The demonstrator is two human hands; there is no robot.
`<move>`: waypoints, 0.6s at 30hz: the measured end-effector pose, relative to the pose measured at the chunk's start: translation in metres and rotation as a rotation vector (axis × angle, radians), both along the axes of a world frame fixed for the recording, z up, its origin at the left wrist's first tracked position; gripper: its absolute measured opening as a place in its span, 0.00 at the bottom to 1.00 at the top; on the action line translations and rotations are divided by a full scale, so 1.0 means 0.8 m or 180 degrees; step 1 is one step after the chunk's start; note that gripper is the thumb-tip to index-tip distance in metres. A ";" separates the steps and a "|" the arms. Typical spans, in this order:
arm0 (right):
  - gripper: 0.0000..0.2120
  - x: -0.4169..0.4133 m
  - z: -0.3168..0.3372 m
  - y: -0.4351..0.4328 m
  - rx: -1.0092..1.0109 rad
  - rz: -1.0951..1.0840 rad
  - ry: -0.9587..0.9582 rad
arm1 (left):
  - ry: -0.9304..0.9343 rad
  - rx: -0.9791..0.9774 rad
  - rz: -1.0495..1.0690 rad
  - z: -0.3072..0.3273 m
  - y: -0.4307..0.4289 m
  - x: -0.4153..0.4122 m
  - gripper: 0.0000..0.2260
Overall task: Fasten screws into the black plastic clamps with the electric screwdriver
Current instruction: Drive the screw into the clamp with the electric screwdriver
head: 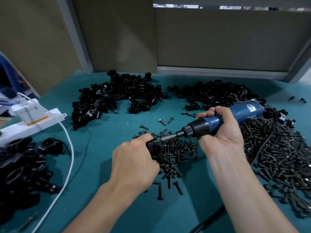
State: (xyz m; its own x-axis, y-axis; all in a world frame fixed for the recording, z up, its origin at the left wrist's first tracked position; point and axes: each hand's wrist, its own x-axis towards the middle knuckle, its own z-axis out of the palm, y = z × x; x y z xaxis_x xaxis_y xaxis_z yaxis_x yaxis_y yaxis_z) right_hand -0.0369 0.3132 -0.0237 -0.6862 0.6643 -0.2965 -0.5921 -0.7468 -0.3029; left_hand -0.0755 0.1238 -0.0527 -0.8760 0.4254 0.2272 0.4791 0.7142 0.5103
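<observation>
My left hand (134,163) grips a black plastic clamp (155,150) just above the teal table, near the middle of the view. My right hand (220,132) is wrapped round the blue electric screwdriver (235,115), which lies almost level and points left. Its metal bit (168,137) meets the top right side of the clamp. The screw under the bit is hidden. Loose black screws (178,153) lie in a heap right below the clamp.
Piles of black clamps lie at the back left (117,93) and back right (217,93); more clamps (21,167) sit at the left. A large spread of screws (282,152) covers the right side. A white power strip (32,120) and white cable (70,148) cross the left.
</observation>
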 end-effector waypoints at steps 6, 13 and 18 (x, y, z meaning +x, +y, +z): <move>0.09 0.000 -0.002 -0.005 -0.0027 0.0067 0.0041 | 0.0126 -0.0152 -0.0007 0.000 -0.003 0.000 0.17; 0.09 0.000 -0.002 -0.008 -0.0057 0.0094 0.0051 | 0.0140 -0.0292 0.0030 0.001 -0.003 0.000 0.17; 0.09 -0.001 -0.002 -0.009 -0.0068 0.0104 0.0092 | 0.0180 -0.0325 0.0051 0.001 -0.002 0.001 0.18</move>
